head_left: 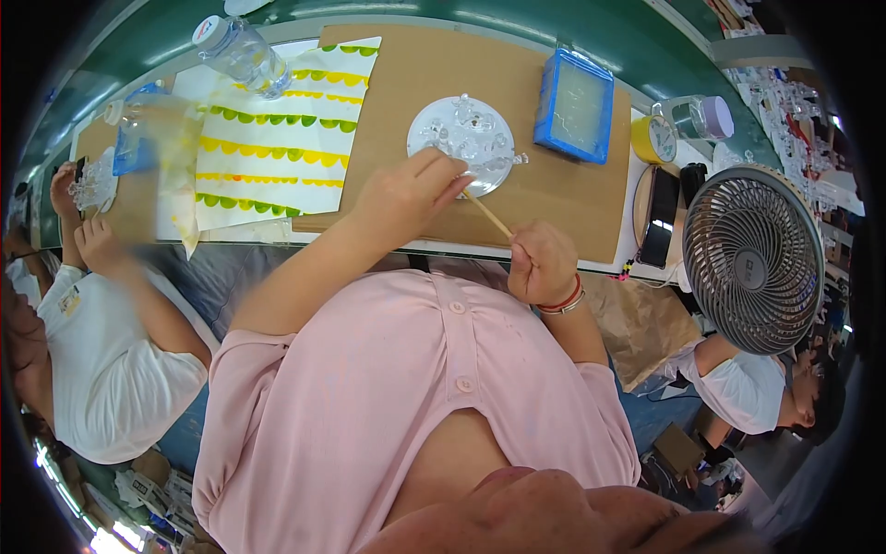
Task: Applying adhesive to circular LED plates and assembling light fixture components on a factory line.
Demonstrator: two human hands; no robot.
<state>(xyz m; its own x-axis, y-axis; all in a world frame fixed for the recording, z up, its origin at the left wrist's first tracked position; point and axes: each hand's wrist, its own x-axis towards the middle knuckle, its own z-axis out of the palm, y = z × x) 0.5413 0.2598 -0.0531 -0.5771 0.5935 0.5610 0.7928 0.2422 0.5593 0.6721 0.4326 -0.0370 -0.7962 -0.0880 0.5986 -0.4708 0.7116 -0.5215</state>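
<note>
Stick (pixel 487 214) gripped in right hand (pixel 542 263) fingers, tip under left hand (pixel 406 194) fingers pinching at white plate (pixel 443 115).

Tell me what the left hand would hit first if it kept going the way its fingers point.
Most likely the round white tray of clear pieces: the left hand points up and right at its near rim, fingertips about touching it, though height above it is unclear.

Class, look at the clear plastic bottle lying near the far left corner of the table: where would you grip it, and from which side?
Grip the clear bottle around its ribbed middle, coming down from above. It lies on its side across the striped sheet, its white cap pointing away, so the round body offers the widest hold.
</note>
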